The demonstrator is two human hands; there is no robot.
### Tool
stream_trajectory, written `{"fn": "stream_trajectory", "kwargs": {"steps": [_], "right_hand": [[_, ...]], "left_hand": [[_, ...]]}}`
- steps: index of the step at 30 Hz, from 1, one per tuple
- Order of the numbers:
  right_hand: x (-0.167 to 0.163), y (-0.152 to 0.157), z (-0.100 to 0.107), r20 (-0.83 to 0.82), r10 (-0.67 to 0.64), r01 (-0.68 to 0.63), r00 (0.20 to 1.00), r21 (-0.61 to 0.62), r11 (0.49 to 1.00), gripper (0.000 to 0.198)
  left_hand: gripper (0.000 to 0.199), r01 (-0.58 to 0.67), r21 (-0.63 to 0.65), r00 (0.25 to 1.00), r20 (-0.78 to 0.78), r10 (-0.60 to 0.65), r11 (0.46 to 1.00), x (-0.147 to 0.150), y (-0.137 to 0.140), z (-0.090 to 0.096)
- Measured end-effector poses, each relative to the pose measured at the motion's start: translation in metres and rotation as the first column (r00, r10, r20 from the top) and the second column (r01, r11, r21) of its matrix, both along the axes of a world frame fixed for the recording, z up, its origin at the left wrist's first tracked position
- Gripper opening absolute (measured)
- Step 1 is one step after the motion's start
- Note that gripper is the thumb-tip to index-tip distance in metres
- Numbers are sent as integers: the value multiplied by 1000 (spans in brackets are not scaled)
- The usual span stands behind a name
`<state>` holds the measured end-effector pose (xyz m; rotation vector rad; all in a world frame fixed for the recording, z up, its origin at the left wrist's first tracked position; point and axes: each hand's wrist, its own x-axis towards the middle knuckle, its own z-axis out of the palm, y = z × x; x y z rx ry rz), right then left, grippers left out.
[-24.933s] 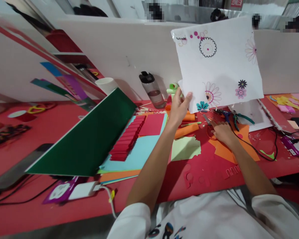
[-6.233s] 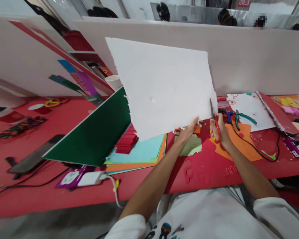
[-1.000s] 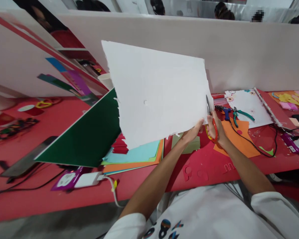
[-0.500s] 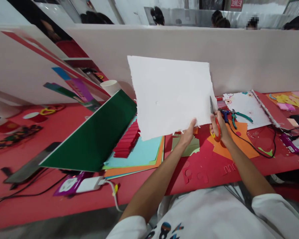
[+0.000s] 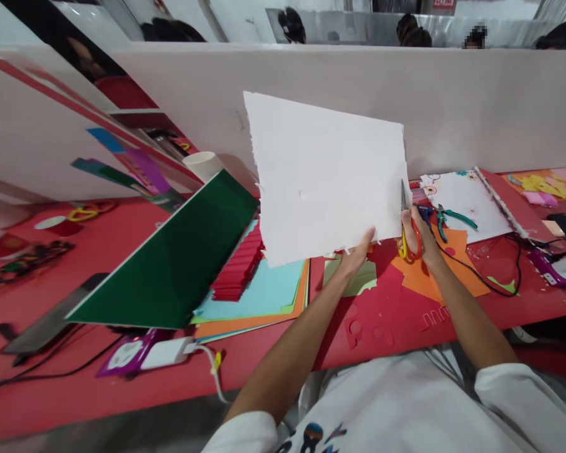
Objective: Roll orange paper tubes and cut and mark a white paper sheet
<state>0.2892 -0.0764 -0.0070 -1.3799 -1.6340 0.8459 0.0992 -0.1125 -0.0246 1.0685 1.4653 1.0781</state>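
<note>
White sheet (image 5: 327, 179), ragged along its edges, is tilted up at the centre of the frame over the red bench (image 5: 28, 402). The left hand (image 5: 357, 255) pinches its lower edge; the right hand (image 5: 426, 239) grips scissors (image 5: 419, 242), blades at its right edge.

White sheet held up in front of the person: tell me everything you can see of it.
The white sheet is four-sided and looks like paper or thin card. Its visible face is plain except for a small mark left of center; the left and lower edges are ragged. It stands tilted above the red table. The left hand grips its lower edge. At its right edge are the blades of scissors held in the right hand.
</note>
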Motion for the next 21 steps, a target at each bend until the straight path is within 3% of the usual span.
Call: {"fn": "stream_trajectory", "kwargs": {"steps": [4, 13, 21], "right_hand": [[-2, -1, 1, 30, -16, 16, 999, -8, 1000, 74], [-2, 5, -4, 84, -44, 38, 995, 75, 996, 65], [-2, 4, -5, -90, -18, 16, 996, -22, 1000, 66]], "left_hand": [[66, -15, -32, 1000, -15, 14, 999, 1, 0, 1], [68, -30, 123, 993, 113, 16, 992, 7, 3, -8], [66, -57, 74, 997, 63, 52, 996, 4, 1, -4]]}}
